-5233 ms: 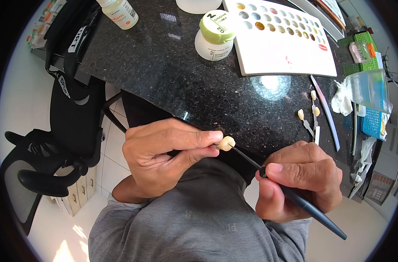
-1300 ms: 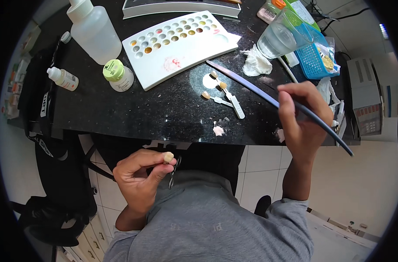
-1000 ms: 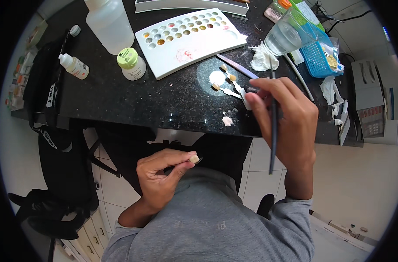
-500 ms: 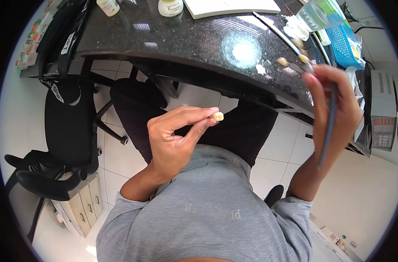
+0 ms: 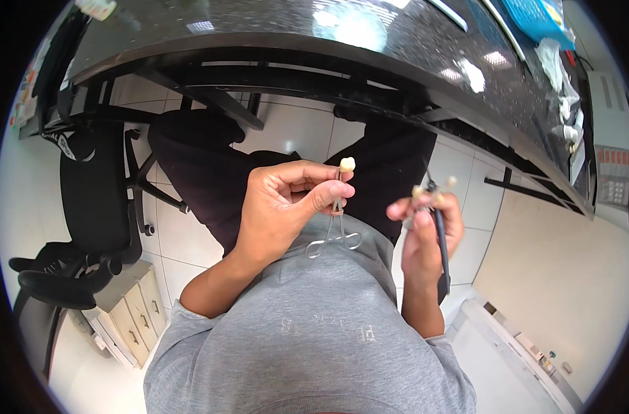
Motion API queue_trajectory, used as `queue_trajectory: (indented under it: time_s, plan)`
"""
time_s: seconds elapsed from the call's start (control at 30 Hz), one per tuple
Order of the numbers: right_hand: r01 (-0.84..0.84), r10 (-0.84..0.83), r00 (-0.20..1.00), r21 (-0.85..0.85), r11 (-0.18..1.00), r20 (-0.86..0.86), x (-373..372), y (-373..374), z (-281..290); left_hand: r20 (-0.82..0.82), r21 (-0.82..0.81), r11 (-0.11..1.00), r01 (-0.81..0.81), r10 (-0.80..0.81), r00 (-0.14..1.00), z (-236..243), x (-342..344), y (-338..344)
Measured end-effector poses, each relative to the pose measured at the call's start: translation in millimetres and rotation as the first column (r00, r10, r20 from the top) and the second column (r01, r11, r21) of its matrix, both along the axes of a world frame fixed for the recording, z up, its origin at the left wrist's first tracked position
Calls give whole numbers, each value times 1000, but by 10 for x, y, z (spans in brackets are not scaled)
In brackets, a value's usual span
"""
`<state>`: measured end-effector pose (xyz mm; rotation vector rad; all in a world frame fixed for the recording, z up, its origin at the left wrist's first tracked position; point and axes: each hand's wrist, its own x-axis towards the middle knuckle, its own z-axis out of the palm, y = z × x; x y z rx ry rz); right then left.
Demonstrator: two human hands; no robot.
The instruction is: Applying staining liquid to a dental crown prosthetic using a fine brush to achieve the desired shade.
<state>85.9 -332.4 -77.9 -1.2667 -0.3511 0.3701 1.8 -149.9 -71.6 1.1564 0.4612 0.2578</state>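
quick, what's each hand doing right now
Left hand: closed on metal forceps clamping a small tooth-shaped piece.
Right hand: closed on a thin dark brush.

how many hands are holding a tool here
2: the left hand grips metal forceps tipped with a small tooth-like piece; the right hand holds a dark brush.

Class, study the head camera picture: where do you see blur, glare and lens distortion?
Head view: the right hand and its dark brush are motion-blurred, while the left hand is sharper; ceiling lights glare on the black countertop; the fisheye lens bends the counter's edge.
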Motion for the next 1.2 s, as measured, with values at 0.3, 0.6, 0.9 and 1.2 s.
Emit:
queue_trajectory:
  time_s: [0.3,0.6,0.9,1.2]
  plan:
    - [78,-59,903,28,997,-425,8,19,-193,-134,-276,949,153,-196,971,-180,207,-169]
    - [59,-19,912,84,995,-411,101,-54,-155,-145,-261,942,209,-253,957,-182,378,-304]
    - [78,-43,931,83,993,-364,116,-104,-52,-114,-261,931,255,-292,950,-132,464,-344]
    - [141,-111,937,70,988,-330,110,-203,12,-69,-312,888,337,-375,924,-57,556,-398]
